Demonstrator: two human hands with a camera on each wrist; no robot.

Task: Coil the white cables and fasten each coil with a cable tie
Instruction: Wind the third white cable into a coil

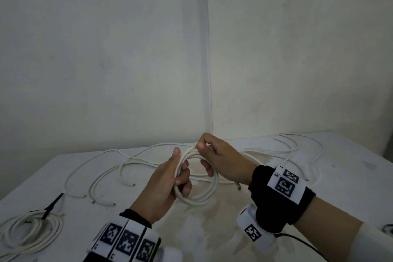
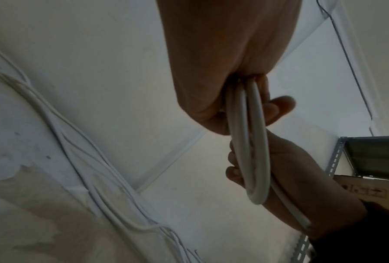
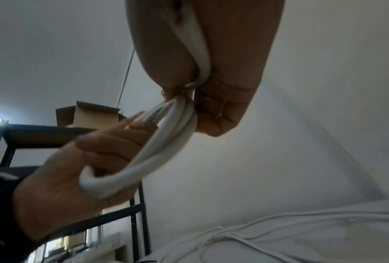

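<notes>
A small coil of white cable [image 1: 204, 195] hangs above the table between both hands. My left hand [image 1: 170, 178] grips its left side, fingers curled round the loops [image 2: 247, 142]. My right hand [image 1: 214, 155] pinches the top of the coil between thumb and forefinger, and the strands [image 3: 173, 128] pass under its fingers. A finished coil [image 1: 27, 234] lies at the front left with a black cable tie [image 1: 52, 205] round it. Several loose white cables [image 1: 102, 168] sprawl over the white table [image 1: 297, 204], and more of these cables [image 1: 297, 151] lie at the back right.
The table stands in a corner of two white walls [image 1: 208, 70]. A metal shelf [image 3: 54, 135] with a cardboard box [image 3: 87, 115] shows in the right wrist view. A dark object [image 1: 388, 227] lies at the right edge of the table.
</notes>
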